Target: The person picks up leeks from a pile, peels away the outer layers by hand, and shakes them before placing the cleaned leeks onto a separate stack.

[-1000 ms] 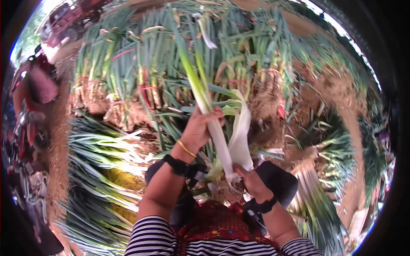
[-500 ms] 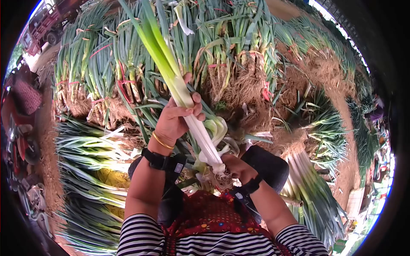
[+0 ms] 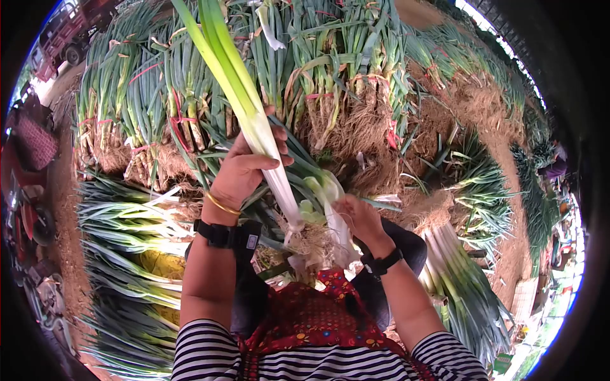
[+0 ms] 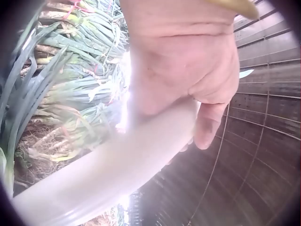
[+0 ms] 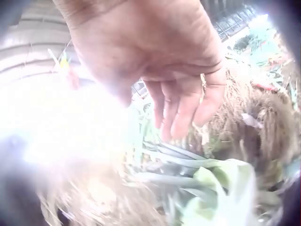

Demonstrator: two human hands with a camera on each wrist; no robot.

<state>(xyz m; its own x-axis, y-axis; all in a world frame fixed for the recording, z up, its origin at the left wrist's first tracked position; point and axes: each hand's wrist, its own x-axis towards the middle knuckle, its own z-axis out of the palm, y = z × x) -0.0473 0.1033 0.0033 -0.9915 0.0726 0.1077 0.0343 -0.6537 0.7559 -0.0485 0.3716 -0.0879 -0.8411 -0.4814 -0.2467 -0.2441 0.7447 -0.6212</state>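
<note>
My left hand (image 3: 244, 168) grips a long leek (image 3: 279, 190) around its pale shaft. Its green leaves point up and left, and its white root end points down toward my lap. In the left wrist view, the smooth white shaft (image 4: 108, 160) crosses below the palm. My right hand (image 3: 365, 222) hovers right of the root end, its fingers loosely bent and holding nothing. A small pale shred (image 5: 202, 87) clings between two of its fingers. Just left of that hand lies a broad pale peeled layer (image 3: 335, 222), beside tangled roots (image 3: 308, 244).
Tied leek bundles (image 3: 356, 95) stand in a row ahead, roots downward. Loose leeks (image 3: 127, 254) are piled on the left, and another bundle (image 3: 460, 273) lies by the right knee. A three-wheeled cart (image 3: 60, 41) stands far left. Bare soil (image 3: 502, 140) runs along the right.
A second ago my right hand held the broad white layer; half a second ago it was at the root end. Now it is off to the right, holding nothing. My left hand keeps its grip.
</note>
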